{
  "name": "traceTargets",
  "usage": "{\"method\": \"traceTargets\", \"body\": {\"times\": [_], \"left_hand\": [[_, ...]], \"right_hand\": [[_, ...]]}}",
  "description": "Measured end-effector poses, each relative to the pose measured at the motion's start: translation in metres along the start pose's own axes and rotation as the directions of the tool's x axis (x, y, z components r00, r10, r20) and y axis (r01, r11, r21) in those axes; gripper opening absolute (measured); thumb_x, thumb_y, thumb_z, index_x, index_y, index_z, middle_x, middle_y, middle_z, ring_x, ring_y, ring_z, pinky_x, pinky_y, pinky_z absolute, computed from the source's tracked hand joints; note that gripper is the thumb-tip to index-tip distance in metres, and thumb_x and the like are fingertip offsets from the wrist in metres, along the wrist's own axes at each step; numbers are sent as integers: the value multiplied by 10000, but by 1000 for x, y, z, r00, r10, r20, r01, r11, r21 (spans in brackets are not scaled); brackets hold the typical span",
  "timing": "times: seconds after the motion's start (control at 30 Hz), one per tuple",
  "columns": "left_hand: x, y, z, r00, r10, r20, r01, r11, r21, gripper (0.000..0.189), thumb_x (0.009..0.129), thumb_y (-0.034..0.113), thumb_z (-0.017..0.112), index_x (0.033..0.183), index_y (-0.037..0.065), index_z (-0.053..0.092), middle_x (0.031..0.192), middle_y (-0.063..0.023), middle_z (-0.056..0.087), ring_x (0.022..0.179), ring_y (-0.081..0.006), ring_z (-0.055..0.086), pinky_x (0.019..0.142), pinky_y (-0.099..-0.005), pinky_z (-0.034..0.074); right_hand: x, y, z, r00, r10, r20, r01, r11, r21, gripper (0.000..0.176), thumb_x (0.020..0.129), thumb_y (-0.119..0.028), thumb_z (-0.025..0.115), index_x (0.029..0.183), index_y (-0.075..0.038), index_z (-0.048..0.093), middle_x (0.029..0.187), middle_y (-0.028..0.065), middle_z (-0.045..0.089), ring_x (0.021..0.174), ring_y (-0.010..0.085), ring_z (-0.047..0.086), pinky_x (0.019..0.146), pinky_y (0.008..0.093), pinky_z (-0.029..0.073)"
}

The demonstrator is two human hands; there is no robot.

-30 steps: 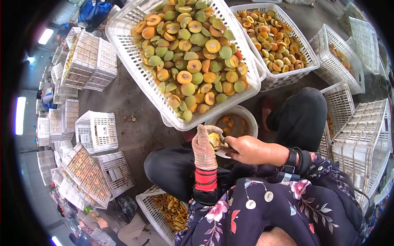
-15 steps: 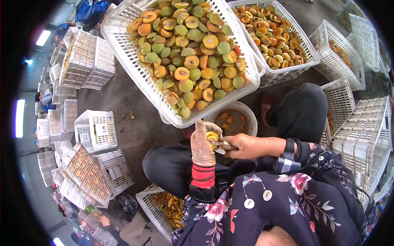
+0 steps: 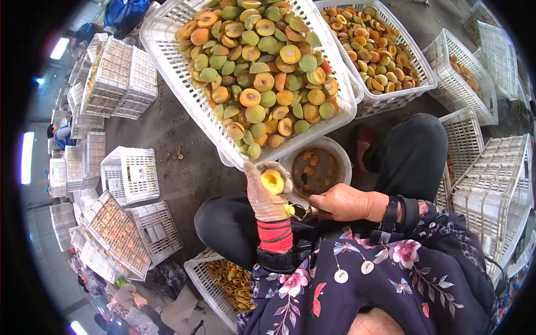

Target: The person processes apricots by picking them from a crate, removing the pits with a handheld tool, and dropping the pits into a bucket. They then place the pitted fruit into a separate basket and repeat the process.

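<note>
My left hand, in a soiled glove with a red wrist band, is closed around an apricot half. Its yellow cut face points up and has a hollow in the middle. My bare right hand grips a small metal coring tool, just below and right of the fruit. A yellow bit sits at the tool's tip, apart from the apricot half; its exact form is too small to tell. Beyond my hands a white bucket holds orange scraps in murky liquid.
A large white crate of halved apricots stands in front, and another full crate is to its right. Beside my left leg is a crate of yellow pieces. Stacked crates line the left; more stand at right.
My hands have moved apart. The apricot half has tipped up to show its hollow, and the tool has come away from it, down and with a yellow bit at its tip.
</note>
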State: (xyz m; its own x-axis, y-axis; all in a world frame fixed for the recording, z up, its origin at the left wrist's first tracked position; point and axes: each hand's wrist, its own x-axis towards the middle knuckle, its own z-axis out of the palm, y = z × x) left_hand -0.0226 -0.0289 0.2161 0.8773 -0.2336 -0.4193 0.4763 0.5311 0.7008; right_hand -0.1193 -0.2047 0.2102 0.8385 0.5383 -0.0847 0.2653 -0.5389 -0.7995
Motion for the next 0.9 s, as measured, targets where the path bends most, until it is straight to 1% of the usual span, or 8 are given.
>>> {"method": "traceTargets", "body": {"times": [0.13,0.27,0.57,0.63,0.7,0.77,0.83,0.9], "left_hand": [[1,5,0,996,42,-75,-34,993,114,638,983,617,402,918,15,601,681,-115,610,511,-168,552,432,-255,422],[0,-3,-4,999,30,23,-34,982,185,632,998,593,392,1008,0,611,714,-92,629,545,-149,573,482,-238,448],[-11,-4,9,993,116,-25,-91,877,471,625,1006,569,400,854,10,634,668,-70,619,604,-140,598,551,-234,473],[-12,-2,8,988,140,68,-155,868,471,641,1005,581,386,845,11,632,660,-75,616,591,-152,595,522,-237,455],[-12,-5,12,984,155,91,-179,871,457,656,978,636,391,847,29,602,639,-86,592,519,-150,540,468,-253,414],[-10,-6,14,998,-37,57,28,987,157,680,989,629,364,776,25,590,640,-109,604,517,-179,551,456,-263,410],[-1,-9,7,990,-45,132,37,997,64,650,993,617,370,811,27,573,649,-124,602,478,-189,524,438,-275,404],[2,-10,7,1000,4,-22,-4,1000,19,615,1006,584,374,864,19,572,666,-123,605,472,-193,521,430,-272,400]], "right_hand": [[-6,23,6,937,349,-13,-339,901,-272,200,866,-179,620,965,-34,524,684,176,617,675,394,639,601,470,510],[2,3,-13,917,137,-374,-182,979,-88,235,859,-216,656,888,-29,518,615,182,583,631,399,626,567,475,499],[24,-25,-10,958,155,-240,-136,986,94,262,900,-244,643,911,-20,506,602,143,577,547,316,617,507,422,480],[22,-30,-23,923,300,240,-382,642,665,241,926,-239,626,911,-36,497,603,41,529,488,155,531,449,317,423],[12,-16,-29,884,98,457,-464,63,884,178,942,-202,645,902,-95,509,655,-53,425,493,16,386,424,203,311],[12,-3,-17,883,-11,470,-450,270,851,262,926,-244,652,835,-66,483,606,-42,407,495,74,410,451,266,356],[24,-11,18,943,-328,48,159,574,803,312,930,-261,653,815,-41,464,606,-46,392,525,121,441,505,313,415],[8,-13,10,965,-234,118,82,698,712,287,916,-268,653,877,-9,537,611,26,513,577,236,564,586,388,480]]}}
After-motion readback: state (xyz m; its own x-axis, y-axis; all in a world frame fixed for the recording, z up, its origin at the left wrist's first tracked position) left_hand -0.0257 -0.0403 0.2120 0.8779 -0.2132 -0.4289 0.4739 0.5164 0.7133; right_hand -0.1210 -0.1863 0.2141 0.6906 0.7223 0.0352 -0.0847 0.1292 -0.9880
